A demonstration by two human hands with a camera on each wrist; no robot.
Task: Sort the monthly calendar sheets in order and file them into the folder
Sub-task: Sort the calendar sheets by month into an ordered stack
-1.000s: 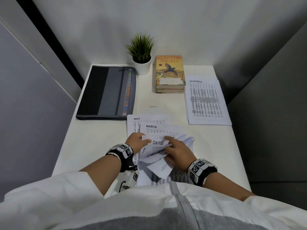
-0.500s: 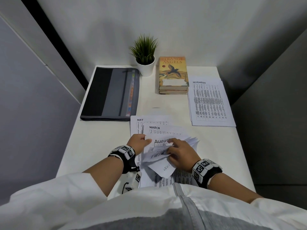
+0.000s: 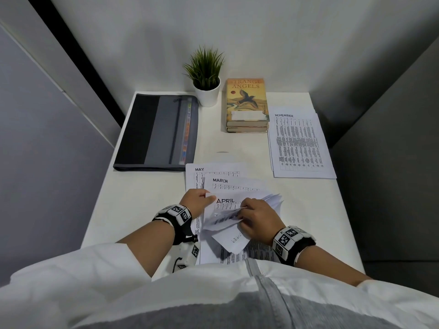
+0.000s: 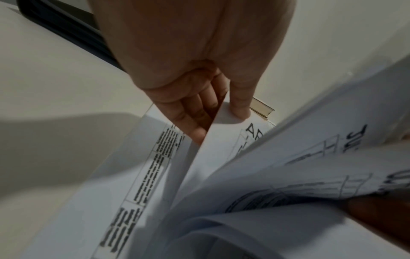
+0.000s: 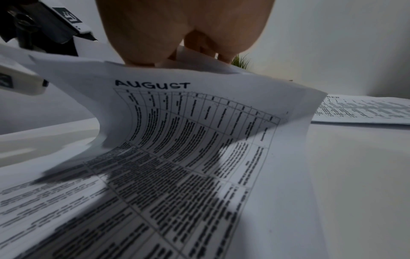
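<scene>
Head: left hand (image 3: 197, 201) pinches the corner of the APRIL sheet (image 3: 225, 201) at the near edge of the table (image 3: 133, 205); right hand (image 3: 257, 218) curls round bent-back sheets; folder (image 3: 158, 134) lies closed, far left.
Left wrist: thumb on top, fingers (image 4: 195, 112) beneath.
Right wrist: AUGUST sheet (image 5: 199, 133) arches under the fingertips, grip probably a pinch.

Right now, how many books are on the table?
2, as far as shows: the top book with a bird on its cover, and a second book under it, stacked beside the potted plant. None seems hidden.
</scene>
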